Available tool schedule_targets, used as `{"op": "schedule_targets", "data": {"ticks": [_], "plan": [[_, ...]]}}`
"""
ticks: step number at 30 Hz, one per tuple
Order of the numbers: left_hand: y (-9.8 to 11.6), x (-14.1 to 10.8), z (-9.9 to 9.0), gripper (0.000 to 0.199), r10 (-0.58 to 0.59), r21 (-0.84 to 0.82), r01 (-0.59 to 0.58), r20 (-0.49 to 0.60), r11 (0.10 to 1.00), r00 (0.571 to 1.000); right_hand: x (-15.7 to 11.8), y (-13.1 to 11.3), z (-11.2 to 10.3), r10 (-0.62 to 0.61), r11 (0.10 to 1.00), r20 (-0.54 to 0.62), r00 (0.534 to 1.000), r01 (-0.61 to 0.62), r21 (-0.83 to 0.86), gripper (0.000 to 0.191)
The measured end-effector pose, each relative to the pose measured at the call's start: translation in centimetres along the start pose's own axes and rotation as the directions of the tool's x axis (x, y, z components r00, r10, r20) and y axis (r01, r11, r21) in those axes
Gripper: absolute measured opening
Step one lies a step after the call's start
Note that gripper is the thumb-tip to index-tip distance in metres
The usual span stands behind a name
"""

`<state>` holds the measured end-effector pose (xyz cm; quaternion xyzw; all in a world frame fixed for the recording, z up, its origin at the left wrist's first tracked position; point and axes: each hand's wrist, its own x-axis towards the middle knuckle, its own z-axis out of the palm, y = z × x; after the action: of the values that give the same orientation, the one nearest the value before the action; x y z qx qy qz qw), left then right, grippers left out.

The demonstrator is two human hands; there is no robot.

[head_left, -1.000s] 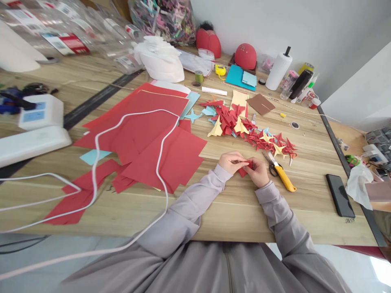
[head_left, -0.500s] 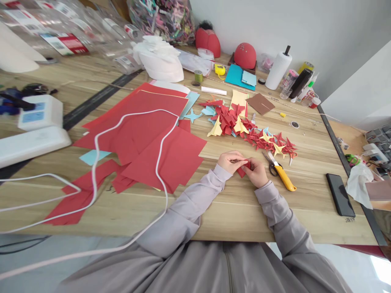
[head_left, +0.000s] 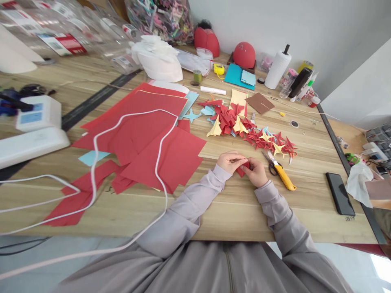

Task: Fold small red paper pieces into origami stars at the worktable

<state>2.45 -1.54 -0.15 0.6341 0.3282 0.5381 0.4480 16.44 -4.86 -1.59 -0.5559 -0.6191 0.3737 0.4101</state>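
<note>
A small piece of folded red paper (head_left: 240,171) is pinched between both hands, low over the wooden table. My left hand (head_left: 230,162) grips it from the left with closed fingers. From the other side, the thumb and fingers of my right hand (head_left: 255,172) close on the same piece, and they cover much of it. Just beyond the hands lies a pile of folded paper stars (head_left: 227,121), mostly red with some yellow and blue. A yellow utility knife (head_left: 284,177) rests right of my right hand, beside dark-handled scissors (head_left: 272,167).
Large red paper sheets (head_left: 165,158) spread over the left of the table, with a white cable (head_left: 158,162) across them. A black phone (head_left: 340,194) lies at the right. A brown paper square (head_left: 260,103) and a white bottle (head_left: 277,70) are farther back.
Both hands stay in nearly the same place, still holding the red paper, with only slight finger movement. The view has shifted very slightly.
</note>
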Motion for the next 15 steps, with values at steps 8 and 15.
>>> {"op": "schedule_targets", "data": {"ticks": [8,15], "plan": [[-0.06,-0.03,-0.13,0.017,0.008,0.005,-0.008,0.009,1.0,1.0,0.0,0.06,0.13,0.016,0.999,-0.004,1.0,-0.016,0.038,0.011],[-0.57,0.03,-0.06,0.023,-0.064,-0.132,0.07,0.051,0.989,0.997,0.28,-0.23,-0.14,0.048,0.976,-0.028,0.998,-0.041,0.214,0.018]]}}
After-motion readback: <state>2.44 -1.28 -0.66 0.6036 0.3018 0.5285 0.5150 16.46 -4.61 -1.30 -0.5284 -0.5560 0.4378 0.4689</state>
